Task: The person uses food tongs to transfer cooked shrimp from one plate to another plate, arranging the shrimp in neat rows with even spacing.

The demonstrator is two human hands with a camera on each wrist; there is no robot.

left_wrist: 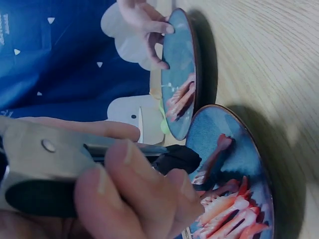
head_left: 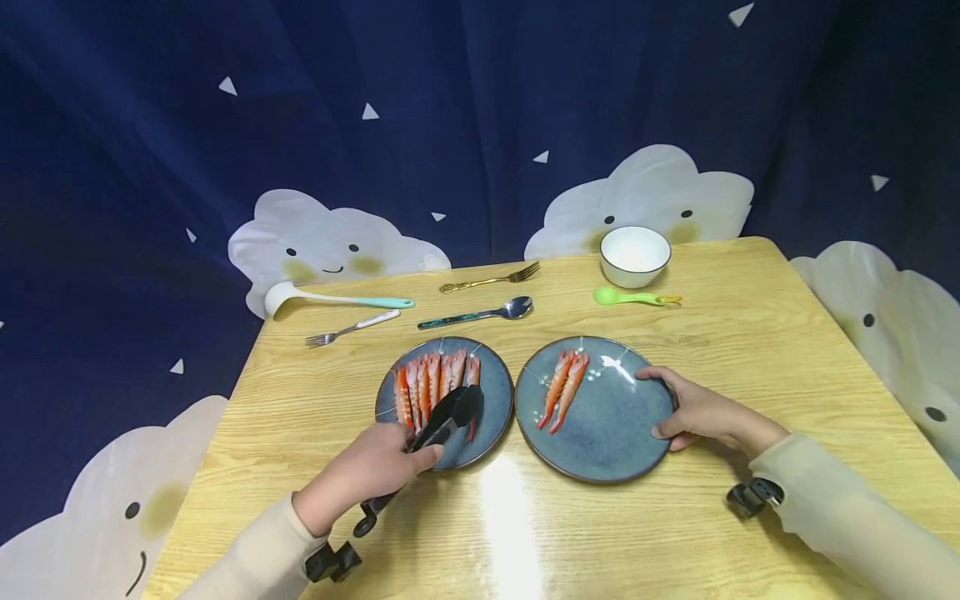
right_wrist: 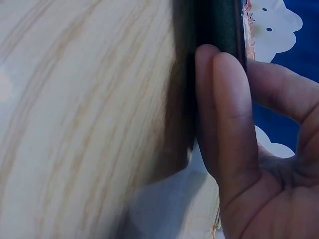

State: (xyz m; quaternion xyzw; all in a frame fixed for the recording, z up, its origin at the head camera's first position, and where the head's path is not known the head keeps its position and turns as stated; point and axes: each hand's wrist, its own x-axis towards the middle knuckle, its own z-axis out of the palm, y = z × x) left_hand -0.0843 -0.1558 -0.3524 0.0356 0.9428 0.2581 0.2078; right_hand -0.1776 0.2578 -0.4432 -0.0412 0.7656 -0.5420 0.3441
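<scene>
Gripped in my left hand (head_left: 375, 462) is a pair of black-tipped tongs (head_left: 453, 408), steel along the arms in the left wrist view. Their tips lie over the rightmost shrimp on the left blue plate (head_left: 493, 417); whether they pinch it I cannot tell. Several orange-and-white shrimp (head_left: 423, 387) lie side by side to the left of the tips. Two more shrimp (head_left: 570, 392) rest on the left part of the right blue plate (head_left: 600, 446). My right hand (head_left: 697, 412) pinches that plate's right rim, with fingers (right_wrist: 232, 109) beneath it in the right wrist view.
Behind the plates lie a white ladle with a turquoise handle (head_left: 382, 302), a white-handled fork (head_left: 348, 329), a dark-handled spoon (head_left: 480, 316) and a gold fork (head_left: 495, 279). A white bowl (head_left: 633, 262) stands at the back right, a green spoon (head_left: 626, 297) before it.
</scene>
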